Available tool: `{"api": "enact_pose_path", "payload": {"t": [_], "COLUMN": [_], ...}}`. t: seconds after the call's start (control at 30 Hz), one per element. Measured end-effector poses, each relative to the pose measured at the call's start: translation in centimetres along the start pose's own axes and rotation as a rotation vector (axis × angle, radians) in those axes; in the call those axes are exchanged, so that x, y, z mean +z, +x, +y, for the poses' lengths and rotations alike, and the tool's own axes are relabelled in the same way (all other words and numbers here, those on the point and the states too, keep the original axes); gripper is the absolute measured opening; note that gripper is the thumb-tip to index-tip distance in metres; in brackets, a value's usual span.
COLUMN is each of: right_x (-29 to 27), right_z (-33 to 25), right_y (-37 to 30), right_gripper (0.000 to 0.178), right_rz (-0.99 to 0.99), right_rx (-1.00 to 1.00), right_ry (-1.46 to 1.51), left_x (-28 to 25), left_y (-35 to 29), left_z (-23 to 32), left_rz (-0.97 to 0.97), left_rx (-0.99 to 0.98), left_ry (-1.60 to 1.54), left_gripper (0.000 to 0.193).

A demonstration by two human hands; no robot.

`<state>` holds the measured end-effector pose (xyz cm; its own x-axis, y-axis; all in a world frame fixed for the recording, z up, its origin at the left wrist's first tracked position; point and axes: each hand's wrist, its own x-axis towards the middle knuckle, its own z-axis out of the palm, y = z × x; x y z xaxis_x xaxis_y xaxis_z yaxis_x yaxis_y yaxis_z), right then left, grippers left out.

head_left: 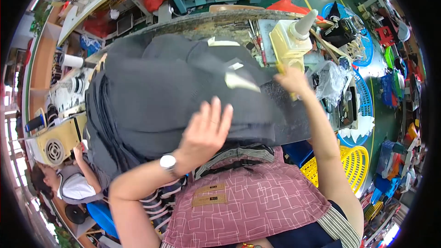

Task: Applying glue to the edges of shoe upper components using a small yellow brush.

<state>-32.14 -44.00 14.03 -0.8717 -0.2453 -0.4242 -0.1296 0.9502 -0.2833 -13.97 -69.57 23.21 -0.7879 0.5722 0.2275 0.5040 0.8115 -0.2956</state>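
A thick pile of dark grey fabric pieces [147, 92] covers much of the worktable, several with folded edges hanging at the left. My left hand [207, 131] is over the near part of the pile, fingers stretched out; a watch is on its wrist. To the right, my right hand [295, 81] is closed around a thin yellow stick-like tool [280, 67], its end blurred. Just beyond that hand stands a cream plastic bottle [287, 41] with a grey cone nozzle. Pale patches [241, 81] show on the top fabric, smeared by motion.
Slim hand tools [257, 41] lie by the bottle. A clear plastic bag [331, 82] and a black container [342, 32] sit at the table's right. Yellow [356, 167] and blue baskets [364, 94] stand beyond its edge. Another person [76, 181] is at the left, beside a cream machine [55, 147].
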Motion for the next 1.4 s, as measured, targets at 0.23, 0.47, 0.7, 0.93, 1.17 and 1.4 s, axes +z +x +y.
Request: {"api": "enact_pose_path", "payload": {"t": [0.23, 0.47, 0.7, 0.93, 1.17, 1.4], "right_x": [-1.3, 8.4, 11.1, 12.4, 4.2, 6.8], "right_z": [-0.3, -8.3, -7.1, -6.4, -8.4, -16.6], "right_y": [-6.3, -6.9, -5.8, -4.3, -2.4, 1.9], "right_gripper": [0.033, 0.039, 0.052, 0.057, 0.041, 0.021], "right_rz": [0.160, -0.488, -0.640, -0.766, -0.379, -0.203], "right_rx": [-0.276, -0.263, -0.098, -0.079, -0.438, -0.846], "right_ry": [0.947, 1.937, 1.957, 2.013, 1.965, 1.148], "left_x": [2.8, 14.2, 10.7, 9.4, 10.7, 10.9], "left_y": [-1.0, 2.6, 1.7, -2.2, -4.3, -5.1], "left_z": [-0.1, -9.7, -8.3, -3.5, -2.0, -2.3], "left_rz": [-0.714, -0.760, -0.493, 0.419, 0.601, 0.646], "left_rx": [-0.402, -0.692, -0.806, -1.767, -1.711, -1.685], "left_ry": [-0.957, -0.837, -0.911, -1.946, -2.229, -2.292], "left_gripper": [0.047, 0.038, 0.050, 0.019, 0.021, 0.022]}}
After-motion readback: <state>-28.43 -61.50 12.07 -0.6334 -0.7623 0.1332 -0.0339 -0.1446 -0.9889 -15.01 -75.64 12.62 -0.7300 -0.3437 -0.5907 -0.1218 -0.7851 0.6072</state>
